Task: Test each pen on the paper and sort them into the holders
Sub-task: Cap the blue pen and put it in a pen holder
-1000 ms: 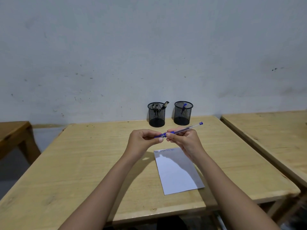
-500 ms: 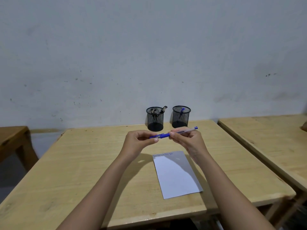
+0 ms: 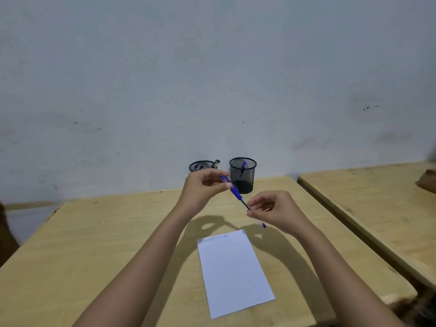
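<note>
A blue pen (image 3: 236, 194) slants in the air above the wooden table (image 3: 94, 244), cap end up-left and far end down-right. My left hand (image 3: 203, 188) pinches its blue cap end; my right hand (image 3: 274, 211) pinches the thin barrel lower down. A white sheet of paper (image 3: 233, 272) lies below the hands, with faint blue scribbles along its top edge. Two black mesh holders stand at the back by the wall. The left holder (image 3: 201, 165) contains dark pens and is partly hidden by my left hand. The right holder (image 3: 243, 179) contains one blue pen (image 3: 243, 166).
A second wooden table (image 3: 377, 208) stands close on the right, separated by a narrow gap, with a brown object (image 3: 427, 182) at the frame edge. A grey wall runs right behind the holders. Dark furniture shows at the far left edge (image 3: 6, 234).
The pen has swung from nearly level to a steep slant. My left hand rose toward the holders, and my right hand dropped and moved right.
</note>
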`<act>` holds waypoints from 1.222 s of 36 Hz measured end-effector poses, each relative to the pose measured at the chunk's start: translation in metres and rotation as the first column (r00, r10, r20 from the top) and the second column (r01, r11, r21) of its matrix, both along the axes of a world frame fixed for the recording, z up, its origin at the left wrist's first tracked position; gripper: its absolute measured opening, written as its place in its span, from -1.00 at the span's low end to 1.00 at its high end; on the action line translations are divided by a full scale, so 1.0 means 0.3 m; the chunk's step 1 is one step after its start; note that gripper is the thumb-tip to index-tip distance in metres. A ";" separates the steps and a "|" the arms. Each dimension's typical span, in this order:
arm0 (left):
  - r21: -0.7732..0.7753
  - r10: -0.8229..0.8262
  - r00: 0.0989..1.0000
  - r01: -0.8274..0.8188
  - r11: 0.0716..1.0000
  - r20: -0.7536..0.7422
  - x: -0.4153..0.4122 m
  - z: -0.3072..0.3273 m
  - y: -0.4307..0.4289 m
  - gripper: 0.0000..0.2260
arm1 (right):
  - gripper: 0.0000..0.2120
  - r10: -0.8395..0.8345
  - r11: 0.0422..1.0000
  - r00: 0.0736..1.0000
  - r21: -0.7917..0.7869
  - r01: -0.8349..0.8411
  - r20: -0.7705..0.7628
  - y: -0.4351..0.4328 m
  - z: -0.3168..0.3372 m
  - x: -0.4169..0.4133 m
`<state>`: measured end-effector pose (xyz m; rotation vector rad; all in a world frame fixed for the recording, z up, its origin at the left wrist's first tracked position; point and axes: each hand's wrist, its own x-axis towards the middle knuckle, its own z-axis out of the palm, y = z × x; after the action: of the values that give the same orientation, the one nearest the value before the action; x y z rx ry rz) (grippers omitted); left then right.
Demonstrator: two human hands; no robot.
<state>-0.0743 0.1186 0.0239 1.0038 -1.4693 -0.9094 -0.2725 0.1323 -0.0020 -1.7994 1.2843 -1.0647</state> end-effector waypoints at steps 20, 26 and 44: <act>0.161 0.130 0.954 -0.178 0.971 0.269 -0.210 -0.248 -0.442 -0.32 | -0.83 -0.325 0.907 0.870 -0.137 0.397 0.370 -0.533 0.029 -0.061; 0.065 0.127 0.964 -0.146 0.987 0.233 -0.213 -0.289 -0.531 -0.48 | -0.93 -0.317 0.926 0.936 -0.163 0.340 0.150 -0.644 -0.024 -0.037; 0.063 0.105 0.981 -0.117 0.991 0.163 -0.202 -0.344 -0.602 -0.43 | -0.85 -0.316 0.936 0.948 -0.175 0.307 -0.027 -0.679 -0.027 -0.032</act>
<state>-0.1350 -0.0620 -0.0792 1.2236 -1.5049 -0.8213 -0.2820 -0.0713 -0.0101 -1.7949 1.5931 -1.3393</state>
